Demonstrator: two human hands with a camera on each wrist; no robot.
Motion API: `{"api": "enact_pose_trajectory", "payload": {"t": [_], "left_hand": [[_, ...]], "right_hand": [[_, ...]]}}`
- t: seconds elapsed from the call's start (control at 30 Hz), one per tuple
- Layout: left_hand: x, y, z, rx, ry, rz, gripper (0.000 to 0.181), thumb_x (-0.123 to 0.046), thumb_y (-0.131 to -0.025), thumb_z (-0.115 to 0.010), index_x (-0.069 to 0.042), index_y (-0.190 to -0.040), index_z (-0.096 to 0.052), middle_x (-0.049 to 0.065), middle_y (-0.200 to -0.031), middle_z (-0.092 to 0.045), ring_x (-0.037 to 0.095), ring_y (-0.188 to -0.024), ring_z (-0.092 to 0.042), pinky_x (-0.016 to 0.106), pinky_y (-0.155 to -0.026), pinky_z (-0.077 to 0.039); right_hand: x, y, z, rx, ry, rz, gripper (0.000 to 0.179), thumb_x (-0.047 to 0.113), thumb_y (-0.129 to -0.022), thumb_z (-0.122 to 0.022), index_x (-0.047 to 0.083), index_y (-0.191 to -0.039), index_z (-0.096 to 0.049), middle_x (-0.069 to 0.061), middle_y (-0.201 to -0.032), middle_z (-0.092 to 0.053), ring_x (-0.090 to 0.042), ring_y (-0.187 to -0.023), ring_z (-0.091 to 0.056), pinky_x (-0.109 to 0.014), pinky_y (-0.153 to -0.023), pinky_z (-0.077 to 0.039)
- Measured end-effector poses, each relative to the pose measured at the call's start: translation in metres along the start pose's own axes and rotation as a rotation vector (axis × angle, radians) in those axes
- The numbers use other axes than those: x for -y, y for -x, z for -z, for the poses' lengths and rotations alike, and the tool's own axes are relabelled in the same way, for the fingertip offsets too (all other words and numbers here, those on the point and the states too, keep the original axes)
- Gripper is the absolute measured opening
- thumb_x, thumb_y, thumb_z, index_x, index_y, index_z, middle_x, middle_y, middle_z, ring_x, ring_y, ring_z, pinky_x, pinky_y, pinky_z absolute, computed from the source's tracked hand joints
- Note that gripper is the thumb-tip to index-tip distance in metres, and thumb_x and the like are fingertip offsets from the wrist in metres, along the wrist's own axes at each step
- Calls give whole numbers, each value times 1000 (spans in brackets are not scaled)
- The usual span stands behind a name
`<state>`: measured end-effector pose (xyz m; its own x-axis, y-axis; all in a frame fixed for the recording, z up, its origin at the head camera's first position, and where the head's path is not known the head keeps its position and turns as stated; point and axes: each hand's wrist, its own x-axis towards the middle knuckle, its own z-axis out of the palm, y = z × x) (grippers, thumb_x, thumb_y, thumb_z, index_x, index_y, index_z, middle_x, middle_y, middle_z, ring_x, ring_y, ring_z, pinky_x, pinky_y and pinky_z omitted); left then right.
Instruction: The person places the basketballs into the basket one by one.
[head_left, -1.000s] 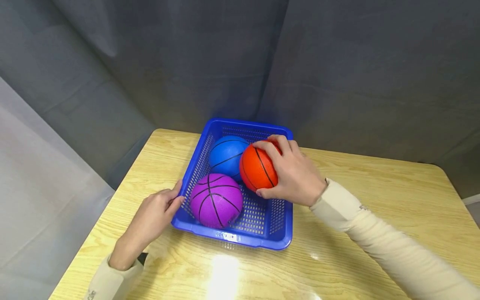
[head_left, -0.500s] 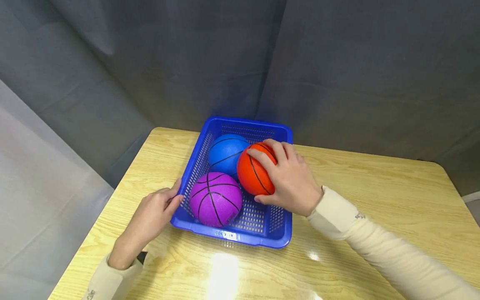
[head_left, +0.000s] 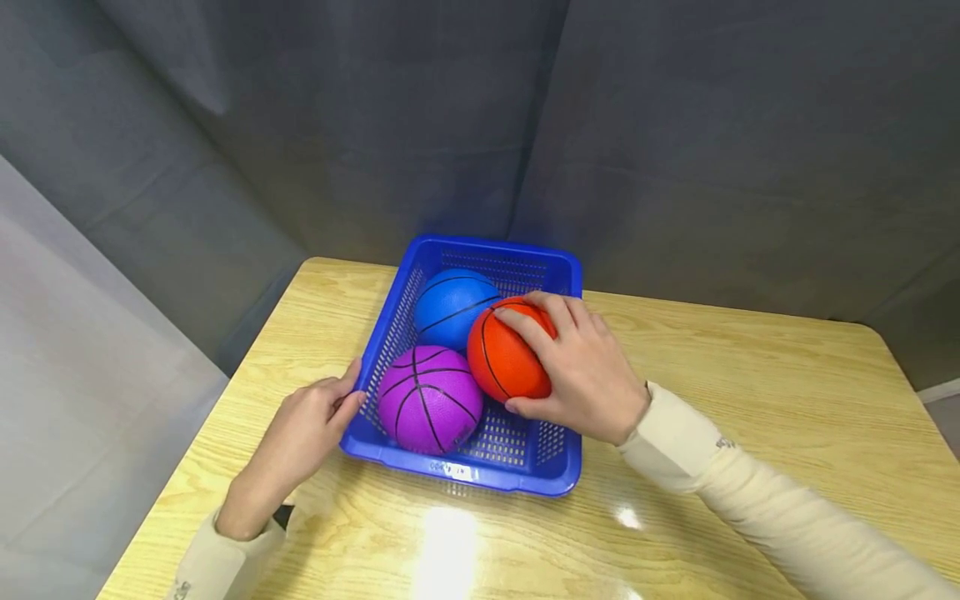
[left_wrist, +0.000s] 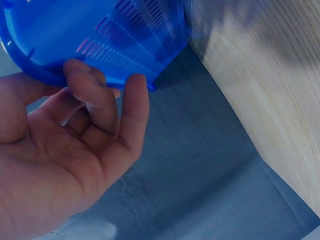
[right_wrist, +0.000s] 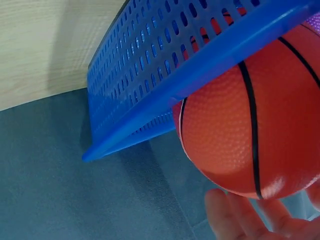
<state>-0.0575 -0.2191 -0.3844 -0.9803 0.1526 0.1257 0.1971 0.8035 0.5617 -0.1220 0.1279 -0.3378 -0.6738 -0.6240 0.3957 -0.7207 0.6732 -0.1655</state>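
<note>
In the head view, a blue plastic basket (head_left: 491,477) holds three small basketballs. The purple basketball (head_left: 430,404) lies at the near left, the blue basketball (head_left: 452,310) behind it. On the right is the orange-red basketball (head_left: 506,358), gripped from above and its right side by my right hand (head_left: 592,375), with thumb and fingers spread round it. This ball sits against the purple one and overlaps the blue one. My left hand (head_left: 306,427) pinches the basket's left rim between thumb and fingers; the left wrist view shows curled fingers (left_wrist: 92,90) at that rim.
The basket stands on a light wood-grain table (head_left: 750,400), close to its back edge. Behind the table hangs a dark grey curtain (head_left: 420,125), and a paler grey cloth (head_left: 82,375) is at the left. A white label (head_left: 459,472) marks the basket's near rim.
My right hand and the orange-red basketball have shifted toward me and slightly left, up to the purple ball. The ball's seams have turned. My left hand keeps its hold on the rim.
</note>
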Motion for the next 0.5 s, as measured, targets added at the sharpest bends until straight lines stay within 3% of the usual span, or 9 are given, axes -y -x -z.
{"api": "enact_pose_trajectory", "payload": {"t": [0.13, 0.23, 0.3, 0.37, 0.47, 0.5], "left_hand": [[1, -1, -1, -5, 5, -10, 46, -10, -110, -66, 9, -151, -58, 25, -135, -70, 29, -97, -66, 49, -80, -51], [2, -1, -2, -14, 9, -13, 45, -12, -111, -65, 8, -151, -58, 24, -136, -70, 28, -97, -66, 48, -80, -50], [4, 0, -1, -7, 27, 5, 46, -15, -112, -64, 5, -153, -58, 21, -116, -76, 26, -87, -65, 43, -73, -50], [7, 2, 1, 5, 45, 25, 47, -20, -113, -63, 1, -154, -58, 12, -91, -70, 20, -74, -55, 38, -65, -45], [13, 6, 8, 14, 67, 41, 49, -28, -115, -61, -1, -156, -58, 0, -83, -57, 16, -72, -53, 35, -63, -45], [16, 7, 11, 7, 69, 38, 50, -30, -115, -59, -1, -156, -58, 0, -89, -62, 18, -77, -58, 37, -68, -50]], "right_hand": [[-3, 4, 7, -15, -90, -56, 94, 51, -79, -95, 14, -155, -56, -21, -153, -49, -45, -133, -50, -67, -96, -51], [-10, 11, 15, -71, -158, -109, 84, 48, -86, -89, 15, -155, -56, -20, -156, -49, -45, -136, -50, -69, -97, -49], [-18, 18, 21, -109, -189, -150, 77, 43, -90, -86, 14, -155, -58, -19, -156, -50, -44, -137, -50, -68, -99, -48], [-27, 28, 27, -138, -199, -195, 71, 36, -93, -84, 12, -155, -58, -18, -156, -51, -44, -137, -50, -68, -101, -45], [-42, 49, 36, -132, -201, -279, 68, 32, -96, -82, 11, -156, -58, -17, -155, -53, -43, -138, -49, -68, -105, -41], [-48, 57, 38, -125, -197, -305, 67, 32, -97, -81, 11, -157, -57, -18, -155, -53, -44, -138, -49, -69, -105, -40]]}}
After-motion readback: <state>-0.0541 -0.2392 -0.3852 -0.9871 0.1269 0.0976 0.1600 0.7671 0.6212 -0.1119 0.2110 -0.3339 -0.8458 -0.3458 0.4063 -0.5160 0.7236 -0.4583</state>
